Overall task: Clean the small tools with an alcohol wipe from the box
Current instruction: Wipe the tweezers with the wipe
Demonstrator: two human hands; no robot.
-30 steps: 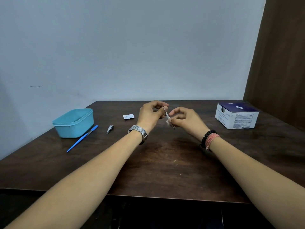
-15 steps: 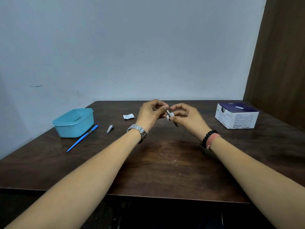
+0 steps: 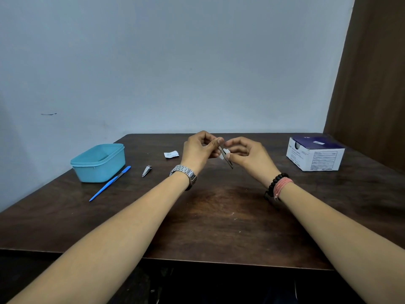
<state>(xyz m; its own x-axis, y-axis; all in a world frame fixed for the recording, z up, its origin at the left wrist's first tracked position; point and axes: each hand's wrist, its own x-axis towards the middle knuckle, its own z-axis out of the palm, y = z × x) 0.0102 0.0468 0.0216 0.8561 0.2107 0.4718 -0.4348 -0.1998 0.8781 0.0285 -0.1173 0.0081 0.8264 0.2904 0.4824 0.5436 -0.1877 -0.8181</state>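
Note:
Above the middle of the dark wooden table (image 3: 219,227), my left hand (image 3: 198,152) pinches the upper end of a thin metal tool, likely tweezers (image 3: 229,162), which slants down to the right. My right hand (image 3: 249,156) pinches a small white alcohol wipe (image 3: 226,155) around the tool's shaft. A metal nail clipper (image 3: 146,171) and a blue-handled scalpel-like tool (image 3: 110,183) lie on the table to the left. The white and purple wipe box (image 3: 315,154) stands at the back right.
A teal plastic container (image 3: 98,163) stands open at the left, beside the blue tool. A torn white wipe wrapper (image 3: 171,154) lies behind my left hand. A pale wall runs behind the table and a brown panel rises at the right.
My right hand with the wipe has slid along the tool, first up toward my left fingers, then back down a little. Both hands sit slightly higher than a second ago.

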